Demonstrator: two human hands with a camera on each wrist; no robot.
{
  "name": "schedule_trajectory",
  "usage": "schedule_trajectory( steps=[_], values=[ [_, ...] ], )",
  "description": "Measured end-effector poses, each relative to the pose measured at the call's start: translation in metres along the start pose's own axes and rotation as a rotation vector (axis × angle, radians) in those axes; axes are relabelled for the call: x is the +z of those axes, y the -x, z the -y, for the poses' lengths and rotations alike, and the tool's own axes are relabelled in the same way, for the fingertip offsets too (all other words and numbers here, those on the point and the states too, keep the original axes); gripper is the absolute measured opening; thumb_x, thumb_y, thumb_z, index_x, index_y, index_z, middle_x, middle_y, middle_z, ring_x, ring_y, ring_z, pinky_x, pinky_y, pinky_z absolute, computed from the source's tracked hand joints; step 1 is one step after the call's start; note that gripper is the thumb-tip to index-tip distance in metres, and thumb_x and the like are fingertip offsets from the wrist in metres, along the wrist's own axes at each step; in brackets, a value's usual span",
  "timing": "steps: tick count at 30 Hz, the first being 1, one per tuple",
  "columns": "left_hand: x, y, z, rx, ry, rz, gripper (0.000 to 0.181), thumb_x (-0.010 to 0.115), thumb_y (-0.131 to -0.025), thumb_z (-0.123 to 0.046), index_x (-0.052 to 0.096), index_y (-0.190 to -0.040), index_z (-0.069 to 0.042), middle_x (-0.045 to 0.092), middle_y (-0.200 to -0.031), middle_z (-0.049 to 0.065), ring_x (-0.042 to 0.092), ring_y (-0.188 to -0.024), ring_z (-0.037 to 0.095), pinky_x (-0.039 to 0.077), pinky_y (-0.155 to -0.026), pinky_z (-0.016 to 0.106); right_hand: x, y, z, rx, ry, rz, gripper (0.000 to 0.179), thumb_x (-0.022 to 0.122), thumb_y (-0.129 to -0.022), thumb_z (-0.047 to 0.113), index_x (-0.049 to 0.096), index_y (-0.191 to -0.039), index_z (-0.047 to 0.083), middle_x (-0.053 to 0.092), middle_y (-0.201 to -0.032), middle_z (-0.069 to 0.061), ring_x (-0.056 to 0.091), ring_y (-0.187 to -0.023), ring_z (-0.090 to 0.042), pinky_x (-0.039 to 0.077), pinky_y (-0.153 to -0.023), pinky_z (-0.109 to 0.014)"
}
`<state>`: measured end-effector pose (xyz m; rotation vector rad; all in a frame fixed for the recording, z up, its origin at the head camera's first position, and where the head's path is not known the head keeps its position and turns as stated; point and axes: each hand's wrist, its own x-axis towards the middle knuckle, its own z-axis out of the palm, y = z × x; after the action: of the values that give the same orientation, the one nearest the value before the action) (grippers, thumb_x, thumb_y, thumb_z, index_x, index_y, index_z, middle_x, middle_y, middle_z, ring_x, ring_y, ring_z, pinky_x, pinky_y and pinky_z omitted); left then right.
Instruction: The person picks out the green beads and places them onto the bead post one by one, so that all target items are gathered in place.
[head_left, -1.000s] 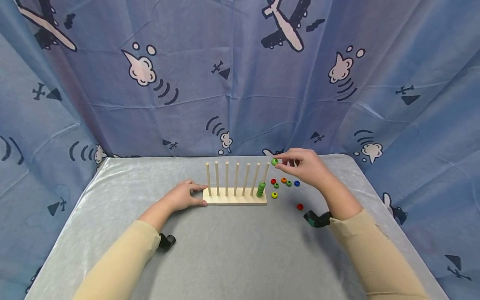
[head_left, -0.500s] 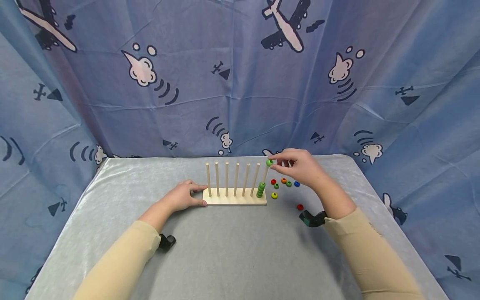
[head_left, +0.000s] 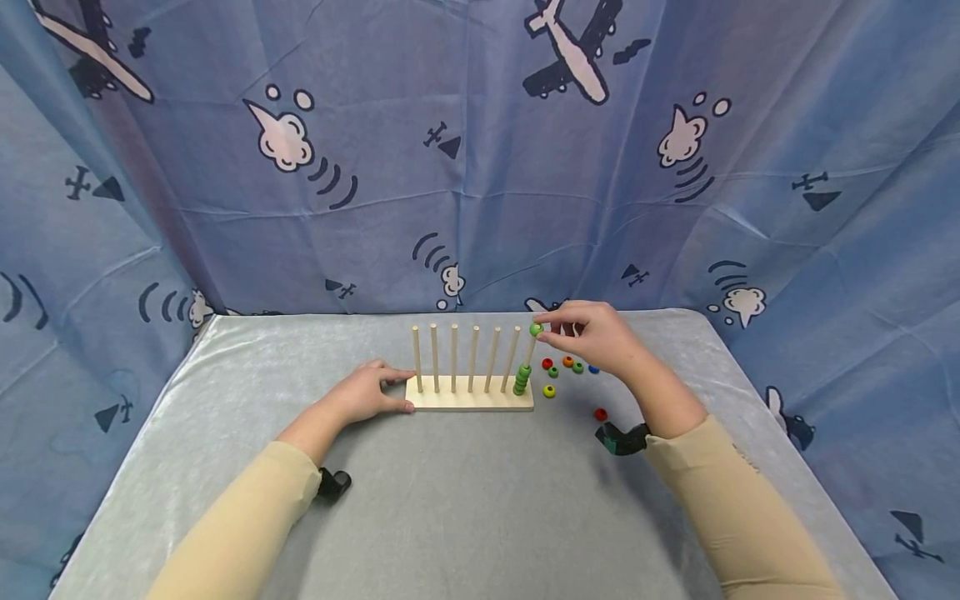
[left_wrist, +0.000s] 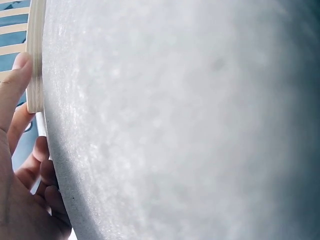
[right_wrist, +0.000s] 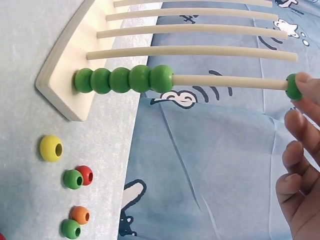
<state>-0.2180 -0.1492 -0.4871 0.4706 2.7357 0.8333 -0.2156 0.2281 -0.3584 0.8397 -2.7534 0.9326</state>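
Note:
A wooden pegboard (head_left: 468,402) with several upright pegs lies on the table. My left hand (head_left: 367,392) holds its left end, the thumb on the front edge and a finger behind, as the left wrist view also shows. On the rightmost peg sits a stack of green beads (right_wrist: 120,80), pushed down to the base. At the top of that same peg my right hand (head_left: 596,333) pinches another green bead (right_wrist: 294,87) between thumb and finger. That bead is at the peg's tip, apart from the stack below.
Right of the board lie loose beads: a yellow bead (right_wrist: 51,148), a red bead (right_wrist: 86,175), an orange bead (right_wrist: 80,214), green ones, a partly covered blue bead (head_left: 593,368) and another red bead (head_left: 601,414) nearer the front. A patterned blue curtain (head_left: 465,167) hangs behind the table.
My right hand has moved left with the green bead, from beside the rightmost peg onto its tip, then slightly down. The left hand and the board have stayed still.

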Motion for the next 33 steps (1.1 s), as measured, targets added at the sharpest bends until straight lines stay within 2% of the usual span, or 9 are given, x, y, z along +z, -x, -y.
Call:
schedule_trajectory(
  steps=[8, 18, 23, 33],
  values=[
    [-0.002, 0.001, 0.0, -0.001, 0.002, 0.006, 0.068, 0.083, -0.076, -0.051, 0.063, -0.136, -0.026, 0.054, -0.104, 0.002, 0.049, -0.092, 0.019, 0.042, -0.083, 0.039, 0.002, 0.0, 0.001, 0.02, -0.002, 0.008, 0.021, 0.074, -0.091, 0.02, 0.077, -0.112, 0.016, 0.061, -0.081, 0.004, 0.049, -0.069, -0.019, 0.042, -0.06, -0.031],
    [-0.002, 0.001, -0.001, -0.006, 0.003, 0.009, 0.068, 0.083, -0.076, -0.05, 0.063, -0.137, -0.026, 0.054, -0.102, 0.002, 0.048, -0.089, 0.019, 0.042, -0.08, 0.038, 0.01, 0.001, -0.005, 0.099, -0.036, 0.052, 0.023, 0.076, -0.09, 0.022, 0.077, -0.111, 0.012, 0.064, -0.086, 0.002, 0.051, -0.073, -0.019, 0.044, -0.061, -0.034],
    [-0.002, 0.001, -0.001, -0.001, 0.002, 0.003, 0.067, 0.083, -0.076, -0.049, 0.064, -0.136, -0.025, 0.054, -0.102, 0.002, 0.048, -0.089, 0.019, 0.041, -0.08, 0.038, 0.017, 0.002, -0.009, 0.094, -0.046, 0.06, 0.023, 0.076, -0.089, 0.021, 0.077, -0.11, 0.011, 0.064, -0.085, 0.002, 0.051, -0.071, -0.018, 0.044, -0.06, -0.033],
    [-0.001, 0.0, -0.001, 0.0, -0.004, 0.004, 0.068, 0.083, -0.076, -0.05, 0.063, -0.136, -0.026, 0.054, -0.102, 0.002, 0.048, -0.089, 0.019, 0.042, -0.08, 0.038, 0.031, 0.006, -0.02, 0.08, -0.058, 0.063, 0.016, 0.076, -0.089, 0.025, 0.078, -0.102, 0.016, 0.062, -0.08, 0.006, 0.052, -0.07, -0.016, 0.044, -0.06, -0.031]
  ],
)
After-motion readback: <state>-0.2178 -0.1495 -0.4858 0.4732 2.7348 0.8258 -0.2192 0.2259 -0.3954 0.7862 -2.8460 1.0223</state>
